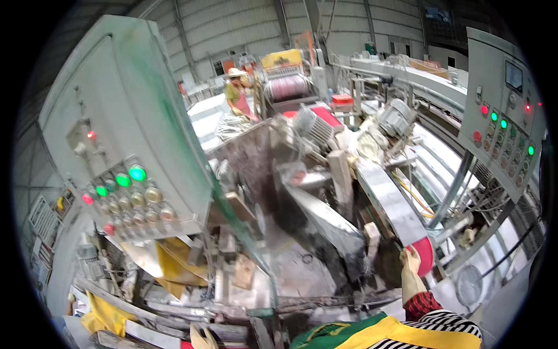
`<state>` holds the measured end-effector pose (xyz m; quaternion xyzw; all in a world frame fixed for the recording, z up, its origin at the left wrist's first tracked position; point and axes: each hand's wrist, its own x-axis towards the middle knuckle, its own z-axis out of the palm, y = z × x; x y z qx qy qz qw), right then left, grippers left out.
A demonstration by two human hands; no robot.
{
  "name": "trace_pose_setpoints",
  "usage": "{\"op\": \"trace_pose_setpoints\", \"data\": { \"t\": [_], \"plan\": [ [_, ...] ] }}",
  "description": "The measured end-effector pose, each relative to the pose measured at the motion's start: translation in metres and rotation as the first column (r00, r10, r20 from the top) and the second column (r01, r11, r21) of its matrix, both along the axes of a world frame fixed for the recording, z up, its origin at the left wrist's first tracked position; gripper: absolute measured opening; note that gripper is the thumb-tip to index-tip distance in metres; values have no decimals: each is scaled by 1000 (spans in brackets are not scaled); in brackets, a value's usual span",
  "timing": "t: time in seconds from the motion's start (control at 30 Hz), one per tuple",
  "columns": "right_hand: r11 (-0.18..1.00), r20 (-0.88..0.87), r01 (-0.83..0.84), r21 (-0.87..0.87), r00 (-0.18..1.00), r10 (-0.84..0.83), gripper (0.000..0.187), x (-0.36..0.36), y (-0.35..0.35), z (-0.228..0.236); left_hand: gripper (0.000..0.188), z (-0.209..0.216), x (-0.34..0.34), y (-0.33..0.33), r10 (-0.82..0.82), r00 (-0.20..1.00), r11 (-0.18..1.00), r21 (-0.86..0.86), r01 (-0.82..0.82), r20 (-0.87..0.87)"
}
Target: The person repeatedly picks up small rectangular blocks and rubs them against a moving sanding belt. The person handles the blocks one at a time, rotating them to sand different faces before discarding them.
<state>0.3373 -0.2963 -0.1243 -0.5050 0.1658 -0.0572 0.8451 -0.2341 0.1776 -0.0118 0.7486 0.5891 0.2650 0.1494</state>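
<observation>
My right hand (411, 272), in a cream glove, reaches up at the lower right with its fingers bent over the edge of a rounded red end piece (419, 256). That piece caps a long pale metal guard (390, 203) on the machine. My left hand (202, 337), gloved in the same cream, shows only in part at the bottom edge; how its fingers are set cannot be made out. Close by it run dark, dirty machine rails (174, 311). Between the hands, grimy machine parts surround a wet-looking grey surface (305, 269).
A large control cabinet (133, 104) with lit buttons stands at the left, another control panel (494, 93) at the right. Motors (398, 116) sit atop the machine. Yellow sheeting (177, 267) hangs below the left cabinet. Farther back, a person in a straw hat (237, 96) stands beside white slabs.
</observation>
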Motion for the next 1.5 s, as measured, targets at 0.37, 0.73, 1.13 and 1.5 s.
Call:
{"op": "trace_pose_setpoints", "data": {
  "t": [0.37, 0.73, 1.13, 1.5],
  "plan": [
    [737, -182, -569, -364, 820, 543, 49, -48, 73, -60, 44, 11, -65, -25, 180, 964, 921, 379, -94, -198],
    [-256, -196, -860, -440, -187, 963, 49, -205, 392, -3, 51, -27, -71, -23, 231, 966, 911, 374, -172, -118],
    [-292, -292, 110, -950, -642, 709, 79, -602, 553, 140, 40, 1, -80, -11, 166, -898, 957, 152, 245, 407],
    [-390, -468, 259, -884, -506, 724, 93, -650, 550, 123, 44, -141, -33, -5, 25, -929, 922, 350, 164, 370]
  ]
}}
